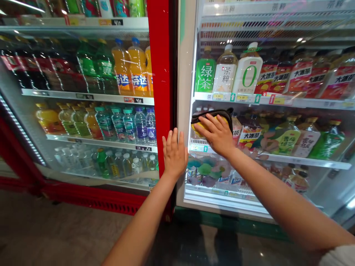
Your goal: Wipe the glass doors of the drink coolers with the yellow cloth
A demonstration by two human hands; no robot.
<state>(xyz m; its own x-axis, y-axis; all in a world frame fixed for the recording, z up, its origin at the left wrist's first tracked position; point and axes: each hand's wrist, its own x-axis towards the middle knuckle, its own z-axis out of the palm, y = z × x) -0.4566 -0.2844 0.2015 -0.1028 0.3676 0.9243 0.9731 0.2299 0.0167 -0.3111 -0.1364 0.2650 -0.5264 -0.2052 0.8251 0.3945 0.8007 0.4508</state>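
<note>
My left hand [175, 153] lies with its fingers stretched out at the edge where the red fridge frame [163, 74] meets the white frame [184, 92] of the fridge beside it. It holds nothing. Against the glass door of the right fridge, my right hand [217, 133] presses a yellow cloth with a dark border [229, 117]. Its fingers are spread over the cloth, near the door's left side. Tea bottles [249, 133] stand on the shelf behind the glass, partly hidden by the hand and cloth.
The left fridge holds dark soda bottles [58, 62], orange soda bottles [137, 66] and small water bottles [140, 123]. More tea bottles [248, 72] fill the right fridge's upper shelf [313, 102]. Below both fridges is a dark floor [69, 229].
</note>
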